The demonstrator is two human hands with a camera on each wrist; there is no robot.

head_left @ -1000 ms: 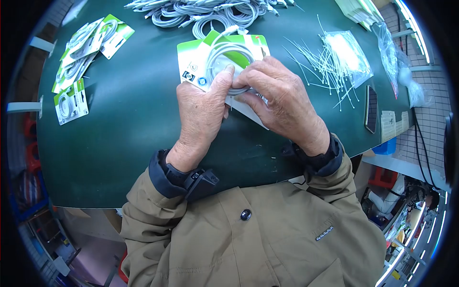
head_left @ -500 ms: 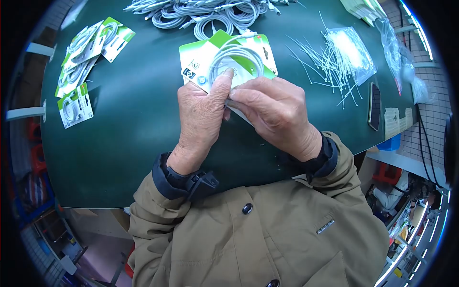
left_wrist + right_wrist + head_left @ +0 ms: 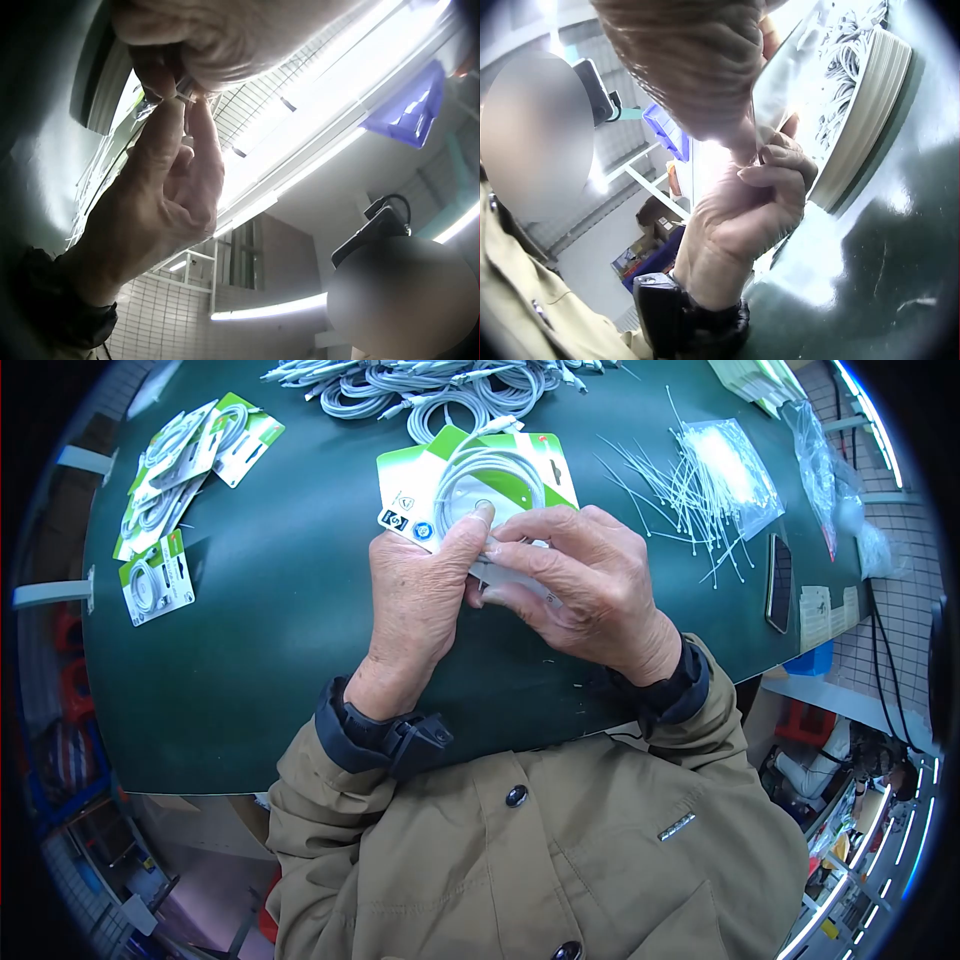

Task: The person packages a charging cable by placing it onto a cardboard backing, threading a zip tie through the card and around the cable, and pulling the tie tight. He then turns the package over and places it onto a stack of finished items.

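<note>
A green and white packaging card [image 3: 400, 472] carries a coil of pale grey cable [image 3: 445, 495] in the head view. My left hand [image 3: 415, 595] grips both at the lower left, its thumb pressed over the inside of the coil. From the right, my right hand [image 3: 595, 585] reaches to the coil's bottom. In the left wrist view, the thumb and a finger of the right hand [image 3: 154, 184] pinch a thin whitish strip [image 3: 185, 97], which looks like a cable tie. The right wrist view shows the left fingers [image 3: 780, 169] behind the card's lower edge.
Many coiled cables [image 3: 440, 385] lie piled at the back of the green table [image 3: 250, 660]. Carded cables [image 3: 165, 470] are stacked at left. Loose cable ties [image 3: 690, 500] spill beside a clear bag [image 3: 735, 475] at right, near a phone [image 3: 779, 582]. More cards [image 3: 755, 380] stand behind.
My right fingers have come down from the coil's right side to its bottom, bunched together, then spread slightly with the thumb lower. The left hand keeps its hold on card and coil.
</note>
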